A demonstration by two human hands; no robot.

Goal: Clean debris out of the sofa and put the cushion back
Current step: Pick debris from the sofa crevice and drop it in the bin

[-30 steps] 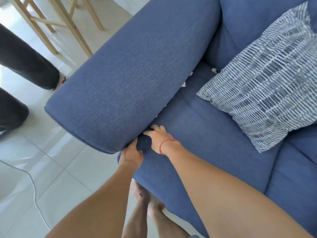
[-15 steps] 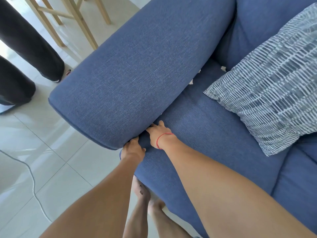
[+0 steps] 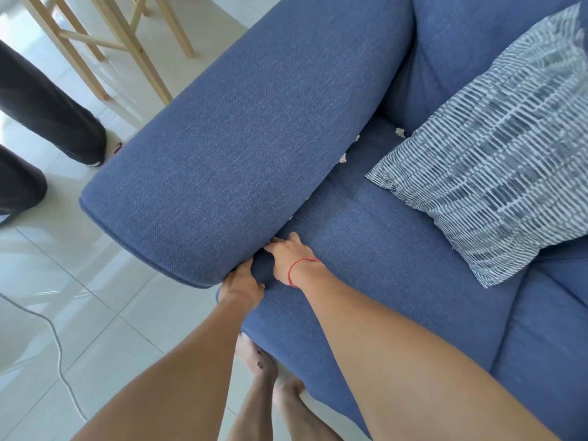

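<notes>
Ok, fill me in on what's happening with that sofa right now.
A person is standing at the front of the blue sofa with both hands at the gap beside the armrest. The left hand grips the armrest's front corner, and the right hand has its fingers pushed into the crevice next to the seat. Small white bits of debris lie further back along that crevice. A patterned throw pillow is sitting on the seat.

Patterned pillow, white scraps on sofa
</notes>
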